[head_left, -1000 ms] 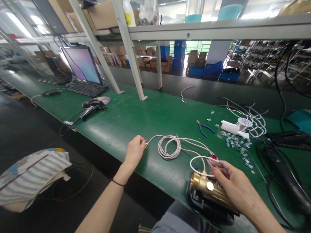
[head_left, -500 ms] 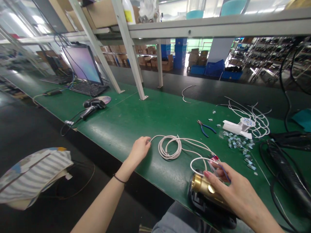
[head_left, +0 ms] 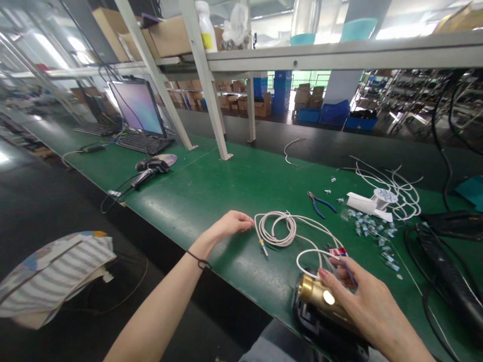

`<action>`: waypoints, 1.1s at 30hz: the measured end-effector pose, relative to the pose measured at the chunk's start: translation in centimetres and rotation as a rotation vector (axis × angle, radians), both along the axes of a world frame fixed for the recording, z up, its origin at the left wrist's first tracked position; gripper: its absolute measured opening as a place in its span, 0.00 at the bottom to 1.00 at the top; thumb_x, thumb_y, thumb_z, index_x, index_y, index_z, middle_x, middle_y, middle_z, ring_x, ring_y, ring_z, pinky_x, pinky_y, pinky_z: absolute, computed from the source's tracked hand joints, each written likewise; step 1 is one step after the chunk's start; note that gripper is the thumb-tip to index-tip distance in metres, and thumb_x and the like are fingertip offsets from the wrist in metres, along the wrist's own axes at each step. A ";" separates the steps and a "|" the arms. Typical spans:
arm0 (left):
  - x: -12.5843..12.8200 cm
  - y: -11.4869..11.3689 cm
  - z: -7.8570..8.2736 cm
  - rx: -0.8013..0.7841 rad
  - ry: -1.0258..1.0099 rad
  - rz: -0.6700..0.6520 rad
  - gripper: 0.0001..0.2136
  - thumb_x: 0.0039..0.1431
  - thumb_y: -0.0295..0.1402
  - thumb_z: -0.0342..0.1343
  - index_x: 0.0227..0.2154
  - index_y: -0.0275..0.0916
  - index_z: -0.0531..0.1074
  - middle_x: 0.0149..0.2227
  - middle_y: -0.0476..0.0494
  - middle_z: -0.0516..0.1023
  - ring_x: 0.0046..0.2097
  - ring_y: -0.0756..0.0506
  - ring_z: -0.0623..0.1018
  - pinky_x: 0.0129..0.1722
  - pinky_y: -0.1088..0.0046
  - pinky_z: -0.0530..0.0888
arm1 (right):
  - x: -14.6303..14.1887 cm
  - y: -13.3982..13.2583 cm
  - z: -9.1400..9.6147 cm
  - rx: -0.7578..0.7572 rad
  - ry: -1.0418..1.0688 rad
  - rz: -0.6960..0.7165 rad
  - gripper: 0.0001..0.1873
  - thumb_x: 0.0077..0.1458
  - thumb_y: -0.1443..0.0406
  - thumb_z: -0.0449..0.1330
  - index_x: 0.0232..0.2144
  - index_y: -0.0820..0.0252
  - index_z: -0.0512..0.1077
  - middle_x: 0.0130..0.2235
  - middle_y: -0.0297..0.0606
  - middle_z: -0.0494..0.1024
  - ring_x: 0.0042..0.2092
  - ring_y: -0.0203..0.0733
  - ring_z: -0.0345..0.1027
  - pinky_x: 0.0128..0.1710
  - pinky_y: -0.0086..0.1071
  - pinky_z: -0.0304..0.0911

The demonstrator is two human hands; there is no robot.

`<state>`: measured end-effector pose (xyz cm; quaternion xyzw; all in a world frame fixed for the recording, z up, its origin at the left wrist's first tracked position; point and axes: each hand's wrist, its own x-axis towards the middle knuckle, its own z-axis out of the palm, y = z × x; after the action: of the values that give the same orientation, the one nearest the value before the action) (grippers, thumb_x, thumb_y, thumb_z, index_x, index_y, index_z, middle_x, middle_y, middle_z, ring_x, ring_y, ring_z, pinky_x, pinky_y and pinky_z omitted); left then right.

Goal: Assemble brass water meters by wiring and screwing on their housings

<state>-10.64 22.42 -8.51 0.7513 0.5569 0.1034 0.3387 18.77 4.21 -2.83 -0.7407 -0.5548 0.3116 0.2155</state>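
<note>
A coil of beige cable (head_left: 277, 243) lies on the green bench. My left hand (head_left: 234, 222) is closed, fingertips pinched at the coil's left edge where the cable bends. The cable's loose end (head_left: 263, 246), with yellow and blue bits and a white tip, lies just right of those fingers. My right hand (head_left: 358, 286) is closed round thin wires, among them a white wire loop (head_left: 298, 261) and a blue wire. It rests over a threaded brass fitting (head_left: 311, 288) on a black housing (head_left: 307, 317) at the bench's front edge. A red-and-white tag (head_left: 337, 251) shows beside its fingers.
Blue-handled pliers (head_left: 320, 205) lie behind the coil. Farther right are several small clear-and-blue parts (head_left: 372, 224), a white spool (head_left: 385, 196) with tangled wire and a black cabled tool (head_left: 449, 271). A handheld scanner (head_left: 149, 171) and a monitor (head_left: 138, 108) stand left, near shelf posts (head_left: 207, 85).
My left hand has moved right, toward the coil, and the cable's tipped end now shows beside it. The coil has shifted slightly right. My right hand stays over the brass fitting.
</note>
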 end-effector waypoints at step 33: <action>-6.9 3.9 -3.7 0.764 0.272 0.165 0.13 0.60 0.41 0.53 0.40 0.36 0.70 0.44 0.42 0.72 0.47 0.43 0.72 0.48 0.57 0.68 | -0.3 -0.3 -0.2 -0.030 -0.066 0.004 0.23 0.51 0.44 0.49 0.38 0.50 0.69 0.31 0.32 0.74 0.33 0.44 0.69 0.35 0.36 0.58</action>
<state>-17.53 26.32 -12.24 0.7826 0.5766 0.2292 -0.0506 18.47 3.92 -3.03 -0.7528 -0.5582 0.2957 0.1853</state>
